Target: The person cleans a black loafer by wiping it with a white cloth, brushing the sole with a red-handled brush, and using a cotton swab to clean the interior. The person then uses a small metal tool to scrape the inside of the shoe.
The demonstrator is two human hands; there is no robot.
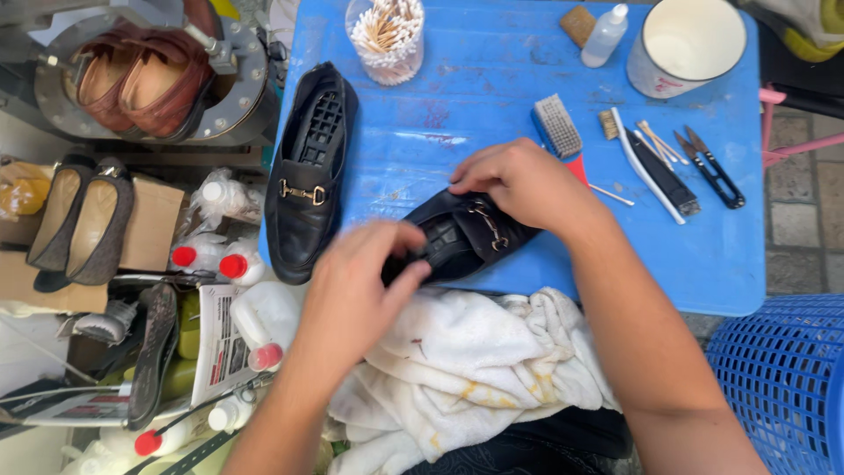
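A black leather loafer (457,233) with a metal buckle lies sideways at the near edge of the blue table (492,79). My left hand (356,286) grips its heel end, thumb and fingers curled over the opening. My right hand (519,180) presses on the toe end, just beside the buckle. The matching black loafer (308,176) with a black insert inside lies upright on the table's left edge, apart from both hands. A stained white cloth (475,369) is spread across my lap under the held shoe.
On the table stand a clear cup of cotton swabs (387,35), a small brush (558,127), a white mug (686,44), a small bottle (605,35), sticks and black snips (714,167). Brown shoes (141,79), flat shoes (79,220) and bottles crowd the left. A blue basket (782,378) sits right.
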